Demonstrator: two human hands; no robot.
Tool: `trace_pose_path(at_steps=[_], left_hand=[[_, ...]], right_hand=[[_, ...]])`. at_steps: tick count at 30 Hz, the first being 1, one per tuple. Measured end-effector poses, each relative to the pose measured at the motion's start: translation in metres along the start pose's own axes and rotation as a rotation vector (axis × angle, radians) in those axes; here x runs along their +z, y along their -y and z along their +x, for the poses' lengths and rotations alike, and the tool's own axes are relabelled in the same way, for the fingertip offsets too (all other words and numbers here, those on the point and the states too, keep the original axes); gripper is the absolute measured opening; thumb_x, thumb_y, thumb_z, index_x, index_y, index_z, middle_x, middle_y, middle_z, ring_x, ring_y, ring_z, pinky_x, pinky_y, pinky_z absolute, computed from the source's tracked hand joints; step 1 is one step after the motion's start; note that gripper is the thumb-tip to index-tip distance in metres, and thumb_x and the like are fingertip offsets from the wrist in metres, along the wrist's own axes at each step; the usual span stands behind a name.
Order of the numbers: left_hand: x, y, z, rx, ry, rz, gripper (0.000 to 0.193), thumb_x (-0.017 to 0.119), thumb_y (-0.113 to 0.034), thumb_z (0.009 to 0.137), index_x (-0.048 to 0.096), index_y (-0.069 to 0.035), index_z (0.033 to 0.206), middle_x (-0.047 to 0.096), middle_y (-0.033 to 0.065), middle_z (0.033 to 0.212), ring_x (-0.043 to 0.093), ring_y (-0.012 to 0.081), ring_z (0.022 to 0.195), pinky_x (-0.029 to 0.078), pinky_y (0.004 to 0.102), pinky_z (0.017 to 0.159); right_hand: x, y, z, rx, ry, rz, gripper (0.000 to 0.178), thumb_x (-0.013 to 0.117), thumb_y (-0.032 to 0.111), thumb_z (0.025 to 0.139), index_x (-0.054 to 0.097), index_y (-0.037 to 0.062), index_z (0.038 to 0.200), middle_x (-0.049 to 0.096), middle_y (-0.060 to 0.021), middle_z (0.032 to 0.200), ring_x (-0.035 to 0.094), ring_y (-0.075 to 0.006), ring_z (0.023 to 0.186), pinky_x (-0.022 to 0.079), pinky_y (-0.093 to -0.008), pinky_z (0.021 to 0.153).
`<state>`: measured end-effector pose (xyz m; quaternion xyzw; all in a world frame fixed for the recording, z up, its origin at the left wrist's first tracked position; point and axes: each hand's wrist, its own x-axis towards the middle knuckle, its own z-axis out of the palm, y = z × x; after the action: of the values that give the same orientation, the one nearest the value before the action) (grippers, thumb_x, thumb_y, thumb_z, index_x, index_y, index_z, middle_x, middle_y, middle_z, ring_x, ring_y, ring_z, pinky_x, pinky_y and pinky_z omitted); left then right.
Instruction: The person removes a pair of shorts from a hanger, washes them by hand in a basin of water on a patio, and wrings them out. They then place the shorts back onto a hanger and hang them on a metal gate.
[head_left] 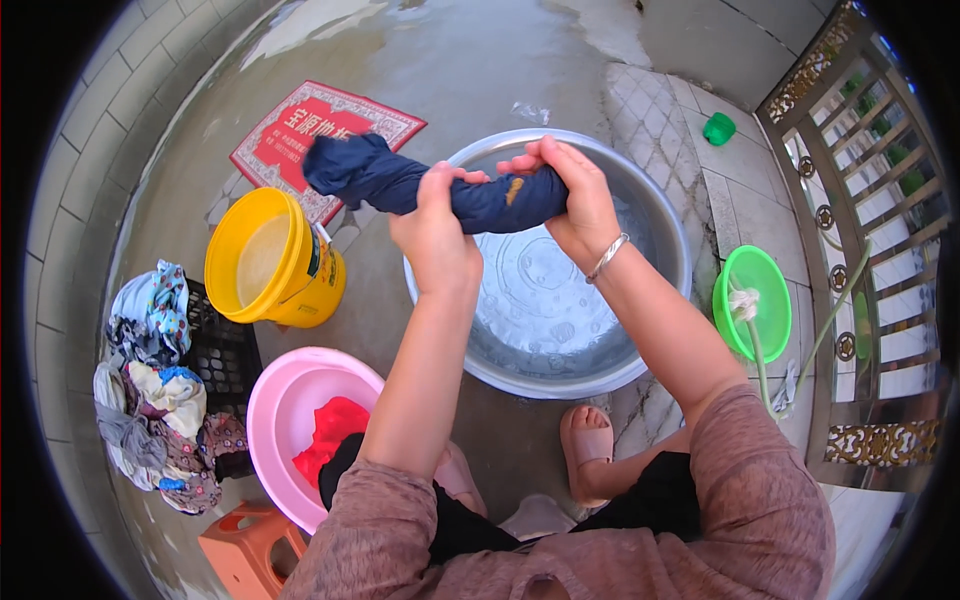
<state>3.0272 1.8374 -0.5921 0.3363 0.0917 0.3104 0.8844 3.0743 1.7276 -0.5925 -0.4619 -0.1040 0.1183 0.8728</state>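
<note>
Navy cloth, one roll, two hands around it, one basin

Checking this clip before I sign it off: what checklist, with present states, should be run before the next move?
1. Twisted navy cloth held by left hand and right hand: ok.
2. Navy cloth wholly over the silver metal basin: not ok, in this view its left end passes the rim.
3. Water in that basin: ok, visible.
4. Pink basin without contents: not ok, red cloth lies inside.
5. Navy cloth wrung dry: cannot tell.
</note>
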Motion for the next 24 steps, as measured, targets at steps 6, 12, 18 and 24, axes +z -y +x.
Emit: trace_pose_path(at_steps=[6,12,18,24], left_hand=[[0.008,-0.008,-0.029,0.760,0.734,0.825,0.023,0.066,-0.006,0.061,0.056,-0.002,0.082,0.059,0.0095,0.071,0.059,0.0225,0.063,0.045,0.0284,0.060],[0.009,0.018,-0.075,0.902,1.202,0.866,0.018,0.057,-0.008,0.059,0.049,-0.001,0.074,0.049,0.0088,0.063,0.052,0.0221,0.055,0.041,0.0315,0.049],[-0.015,0.029,-0.106,1.011,1.604,0.998,0.013,0.051,-0.014,0.058,0.045,-0.006,0.066,0.041,0.0016,0.057,0.045,0.0134,0.049,0.037,0.0253,0.046],[-0.047,0.045,-0.102,0.742,1.822,1.054,0.016,0.054,-0.012,0.058,0.043,-0.005,0.067,0.046,0.0046,0.058,0.052,0.0166,0.051,0.042,0.0265,0.047]], right_hand=[[-0.014,0.011,-0.011,0.370,0.001,0.058,0.018,0.056,0.015,0.077,0.054,0.0000,0.086,0.057,-0.0052,0.068,0.055,-0.0129,0.062,0.046,-0.0226,0.059],[-0.040,-0.003,-0.028,0.835,0.268,0.029,0.032,0.054,0.011,0.076,0.052,-0.0024,0.105,0.050,0.0001,0.059,0.048,-0.0094,0.053,0.042,-0.0219,0.054],[-0.038,-0.020,-0.048,0.904,0.357,-0.159,0.026,0.049,0.004,0.074,0.056,-0.0007,0.099,0.041,-0.0008,0.046,0.044,-0.0104,0.043,0.039,-0.0249,0.043],[-0.048,-0.061,-0.057,0.906,0.294,-0.312,0.016,0.049,0.004,0.073,0.059,0.0000,0.085,0.043,-0.0016,0.047,0.046,-0.0107,0.043,0.041,-0.0245,0.043]])
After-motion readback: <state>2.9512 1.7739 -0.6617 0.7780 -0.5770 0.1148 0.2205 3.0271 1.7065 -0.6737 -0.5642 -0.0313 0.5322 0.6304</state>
